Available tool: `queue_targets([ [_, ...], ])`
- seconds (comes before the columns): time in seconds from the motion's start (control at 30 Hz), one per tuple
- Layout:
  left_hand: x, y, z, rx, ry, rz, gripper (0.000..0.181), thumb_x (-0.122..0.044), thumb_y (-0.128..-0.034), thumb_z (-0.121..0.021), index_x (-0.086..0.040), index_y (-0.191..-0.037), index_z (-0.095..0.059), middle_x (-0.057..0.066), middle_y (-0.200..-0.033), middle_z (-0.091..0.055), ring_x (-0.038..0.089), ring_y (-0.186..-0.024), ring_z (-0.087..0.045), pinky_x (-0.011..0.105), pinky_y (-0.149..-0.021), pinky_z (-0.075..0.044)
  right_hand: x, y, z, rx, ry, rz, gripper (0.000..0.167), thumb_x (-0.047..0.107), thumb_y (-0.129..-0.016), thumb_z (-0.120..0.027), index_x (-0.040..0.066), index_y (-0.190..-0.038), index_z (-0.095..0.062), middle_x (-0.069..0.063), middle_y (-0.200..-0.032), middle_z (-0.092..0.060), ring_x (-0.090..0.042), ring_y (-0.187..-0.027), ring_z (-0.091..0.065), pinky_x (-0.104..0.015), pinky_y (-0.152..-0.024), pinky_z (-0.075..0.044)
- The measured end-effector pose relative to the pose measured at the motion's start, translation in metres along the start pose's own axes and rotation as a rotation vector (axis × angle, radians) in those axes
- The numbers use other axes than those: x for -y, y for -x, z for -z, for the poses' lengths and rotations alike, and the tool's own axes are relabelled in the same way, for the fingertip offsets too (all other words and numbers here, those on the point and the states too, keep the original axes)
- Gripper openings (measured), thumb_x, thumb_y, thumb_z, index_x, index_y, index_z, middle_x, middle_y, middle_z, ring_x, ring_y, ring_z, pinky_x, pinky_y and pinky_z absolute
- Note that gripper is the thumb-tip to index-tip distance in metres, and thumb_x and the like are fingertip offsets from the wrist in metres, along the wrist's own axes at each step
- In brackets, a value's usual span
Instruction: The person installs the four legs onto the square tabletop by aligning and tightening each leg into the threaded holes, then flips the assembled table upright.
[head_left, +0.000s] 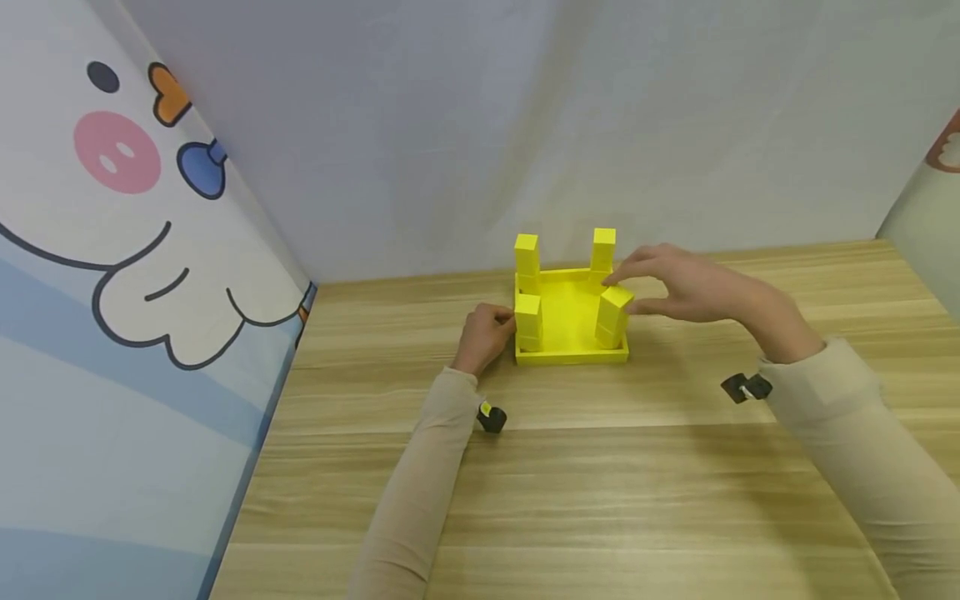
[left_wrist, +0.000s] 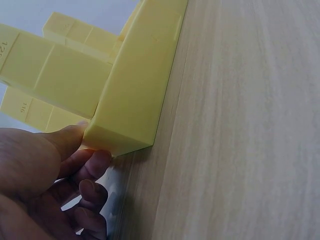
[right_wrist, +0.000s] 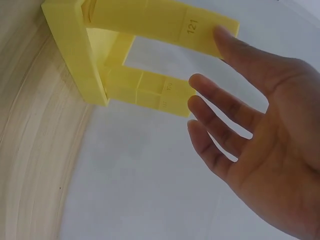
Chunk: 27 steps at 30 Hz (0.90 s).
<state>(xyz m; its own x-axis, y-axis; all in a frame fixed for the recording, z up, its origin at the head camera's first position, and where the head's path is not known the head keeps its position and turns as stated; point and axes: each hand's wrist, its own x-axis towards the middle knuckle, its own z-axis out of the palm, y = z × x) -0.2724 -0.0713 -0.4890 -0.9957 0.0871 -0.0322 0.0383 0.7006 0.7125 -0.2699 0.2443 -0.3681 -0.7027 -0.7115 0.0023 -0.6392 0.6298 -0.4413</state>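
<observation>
A shallow yellow tray [head_left: 572, 358] stands on the wooden table, with a stack of yellow blocks rising at each corner. My left hand [head_left: 483, 333] pinches the tray's left wall, thumb on top and curled fingers at the outer side, as the left wrist view shows. At the near right corner, a yellow block [head_left: 615, 308] marked 121 leans slightly. My right hand [head_left: 693, 287] holds its upper part, the thumb on the near face; the index finger is hidden in the right wrist view. The other fingers extend past it, near the far right stack [head_left: 603, 250].
Behind the tray, the far left stack [head_left: 527, 258] stands close to a pale grey wall [head_left: 487, 125]. The near left stack [head_left: 528, 321] is beside my left fingers. A cartoon-printed panel [head_left: 150, 275] borders the table's [head_left: 555, 500] left side.
</observation>
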Motion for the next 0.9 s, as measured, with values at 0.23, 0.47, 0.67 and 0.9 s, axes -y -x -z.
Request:
queue_targets([
  [0.23, -0.001, 0.001, 0.002, -0.007, -0.001, -0.009, 0.025, -0.019, -0.1012, -0.061, -0.007, -0.082, -0.073, 0.004, -0.076, -0.063, 0.014, -0.067, -0.048, 0.024, -0.064, -0.037, 0.004, 0.001, -0.004, -0.027, -0.013, -0.034, 0.038, 0.025, -0.096, -0.072, 0.017, -0.132, -0.066, -0.012, -0.142, -0.061, -0.039, -0.137, -0.05, -0.062, -0.113, -0.039],
  [0.47, -0.002, 0.002, 0.003, -0.004, -0.002, 0.0, 0.021, -0.019, -0.1011, -0.062, -0.009, -0.093, -0.079, 0.008, -0.087, -0.073, 0.015, -0.071, -0.051, 0.024, -0.069, -0.04, 0.007, 0.001, -0.014, -0.109, 0.013, -0.074, 0.038, 0.027, -0.093, -0.076, 0.009, -0.126, -0.069, -0.013, -0.132, -0.067, -0.039, -0.128, -0.057, -0.059, -0.109, -0.044],
  [0.67, -0.002, 0.003, 0.002, -0.006, -0.003, -0.007, 0.022, -0.018, -0.101, -0.061, -0.008, -0.091, -0.078, 0.008, -0.084, -0.071, 0.015, -0.07, -0.051, 0.024, -0.067, -0.039, 0.02, 0.003, -0.02, -0.159, 0.093, -0.165, 0.039, 0.031, -0.091, -0.077, 0.005, -0.12, -0.071, -0.014, -0.124, -0.07, -0.037, -0.118, -0.063, -0.056, -0.102, -0.05],
  [0.9, -0.003, 0.005, 0.002, -0.005, 0.001, -0.01, 0.022, -0.019, -0.1012, -0.061, -0.007, -0.09, -0.077, 0.007, -0.081, -0.069, 0.014, -0.069, -0.05, 0.023, -0.066, -0.038, 0.033, 0.006, -0.029, -0.246, 0.185, -0.23, 0.04, 0.036, -0.089, -0.077, 0.005, -0.115, -0.071, -0.012, -0.115, -0.073, -0.034, -0.106, -0.068, -0.053, -0.09, -0.056],
])
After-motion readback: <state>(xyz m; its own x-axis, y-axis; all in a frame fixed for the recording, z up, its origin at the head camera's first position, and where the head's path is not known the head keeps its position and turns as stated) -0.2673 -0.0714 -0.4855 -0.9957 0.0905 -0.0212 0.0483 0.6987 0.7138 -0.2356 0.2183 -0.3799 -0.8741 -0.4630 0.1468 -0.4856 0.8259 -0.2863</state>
